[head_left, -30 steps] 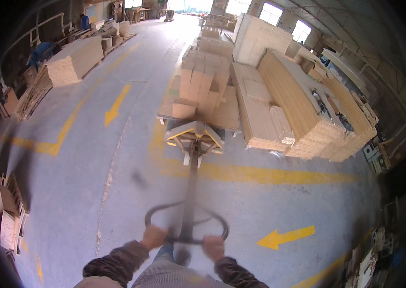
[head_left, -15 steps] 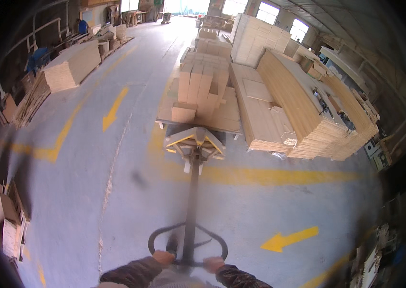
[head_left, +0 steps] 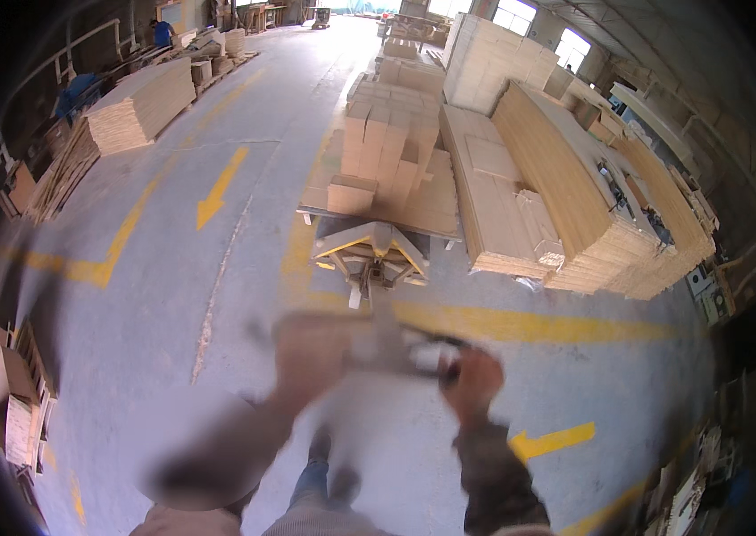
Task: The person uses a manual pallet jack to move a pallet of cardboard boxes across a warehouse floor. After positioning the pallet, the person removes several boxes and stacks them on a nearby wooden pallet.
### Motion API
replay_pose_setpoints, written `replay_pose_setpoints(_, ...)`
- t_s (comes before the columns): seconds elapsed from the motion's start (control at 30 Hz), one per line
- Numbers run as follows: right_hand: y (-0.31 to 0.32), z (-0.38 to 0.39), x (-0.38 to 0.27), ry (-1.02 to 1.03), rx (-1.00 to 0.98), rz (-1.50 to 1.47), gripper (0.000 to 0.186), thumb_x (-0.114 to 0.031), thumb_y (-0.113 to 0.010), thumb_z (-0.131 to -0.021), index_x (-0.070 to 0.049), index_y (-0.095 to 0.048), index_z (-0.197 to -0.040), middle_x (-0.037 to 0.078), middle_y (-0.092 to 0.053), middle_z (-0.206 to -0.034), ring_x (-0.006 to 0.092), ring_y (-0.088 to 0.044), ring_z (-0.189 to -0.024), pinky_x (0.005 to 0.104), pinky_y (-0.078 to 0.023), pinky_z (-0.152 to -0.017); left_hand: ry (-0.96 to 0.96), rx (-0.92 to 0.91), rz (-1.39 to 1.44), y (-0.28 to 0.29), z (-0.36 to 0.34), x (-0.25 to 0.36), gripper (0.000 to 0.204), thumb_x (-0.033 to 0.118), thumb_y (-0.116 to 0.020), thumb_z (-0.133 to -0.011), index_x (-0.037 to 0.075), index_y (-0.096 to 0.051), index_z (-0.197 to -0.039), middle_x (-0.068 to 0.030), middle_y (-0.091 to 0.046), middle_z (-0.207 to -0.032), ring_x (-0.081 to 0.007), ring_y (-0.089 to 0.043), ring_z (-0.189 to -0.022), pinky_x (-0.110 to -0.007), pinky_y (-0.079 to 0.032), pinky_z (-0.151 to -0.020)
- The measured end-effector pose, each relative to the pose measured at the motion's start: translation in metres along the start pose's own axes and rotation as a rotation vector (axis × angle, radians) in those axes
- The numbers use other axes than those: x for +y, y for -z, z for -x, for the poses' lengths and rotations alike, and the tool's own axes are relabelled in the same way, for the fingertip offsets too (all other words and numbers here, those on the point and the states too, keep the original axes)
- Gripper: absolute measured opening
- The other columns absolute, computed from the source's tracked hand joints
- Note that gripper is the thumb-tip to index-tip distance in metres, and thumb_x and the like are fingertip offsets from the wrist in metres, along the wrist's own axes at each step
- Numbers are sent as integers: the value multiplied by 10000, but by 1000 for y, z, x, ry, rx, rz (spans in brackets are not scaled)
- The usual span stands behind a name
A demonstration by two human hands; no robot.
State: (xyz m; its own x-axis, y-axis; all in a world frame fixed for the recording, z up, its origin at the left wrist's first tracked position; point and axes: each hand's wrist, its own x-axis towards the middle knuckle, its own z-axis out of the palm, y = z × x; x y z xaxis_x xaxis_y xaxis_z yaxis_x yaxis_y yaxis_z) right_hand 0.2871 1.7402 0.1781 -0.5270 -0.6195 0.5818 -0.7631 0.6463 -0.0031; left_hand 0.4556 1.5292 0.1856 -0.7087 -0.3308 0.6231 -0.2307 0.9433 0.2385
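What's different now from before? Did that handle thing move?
Yes! The handle swung up, away from the person's body and toward the boxes. The left hand and right hand moved with it. The right still grips it; the left is too blurry to tell. The pallet jack's yellow-edged base, boxes and board stacks stayed put.

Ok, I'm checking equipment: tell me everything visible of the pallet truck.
The pallet truck has a metal-looking, yellow-edged body at the near end of the carton load; its forks are hidden. A blurred shaft slopes toward the camera, ending in a dark handle. The right hand grips it; the left hand is too blurred to tell.
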Motion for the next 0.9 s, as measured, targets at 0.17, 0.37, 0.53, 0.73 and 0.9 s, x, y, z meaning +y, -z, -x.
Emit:
replay_pose_setpoints(0.17, -40, 281, -18, 124, -539, -359, 112, -211, -679, -745, -149, -621, -673, 71, -582, -592, 289, -602, -580, 443, -428, -561, 16, -852, 136, -41, 279, 33, 65, 201, -618, -758, 141, -618, -784, -28, -624, -669, -237, -656, -581, -395, -512, -517)
replay_pose_setpoints(0.37, -67, 306, 3, 267, -1077, -372, 64, -195, -640, -739, -134, -650, -754, 95, -661, -672, 330, -664, -664, 470, -451, -656, 132, -1259, 205, -59, 299, 20, 136, 228, -574, -815, 158, -669, -882, -81, -699, -822, -313, -697, -750, -482, -525, -610)
replay_pose_setpoints(0.53, 19, 60, 41, 257, -526, -349, 62, -80, -609, -685, -125, -568, -696, 103, -557, -597, 336, -556, -556, 505, -400, -582, -5, -725, 236, 24, 52, 16, 124, 174, -669, -697, 148, -611, -803, -89, -631, -691, -345, -644, -633, -481, -483, -556)
replay_pose_setpoints(0.73, 12, 42, 23, -83, -337, 23, 307, -327, -721, -738, -96, -635, -554, 105, -569, -609, 334, -555, -624, 468, -418, -603, -70, -179, 101, 17, 36, 15, 194, 207, -746, -685, 163, -588, -582, -37, -523, -540, -246, -489, -454, -396, -381, -497)
replay_pose_setpoints(0.9, -52, 312, -13, 75, -703, -353, 167, -242, -687, -735, -139, -586, -653, 75, -595, -642, 294, -592, -638, 447, -448, -680, 7, -1006, 235, -58, 310, 18, 69, 220, -643, -763, 176, -678, -803, -42, -639, -663, -272, -662, -611, -433, -474, -542)
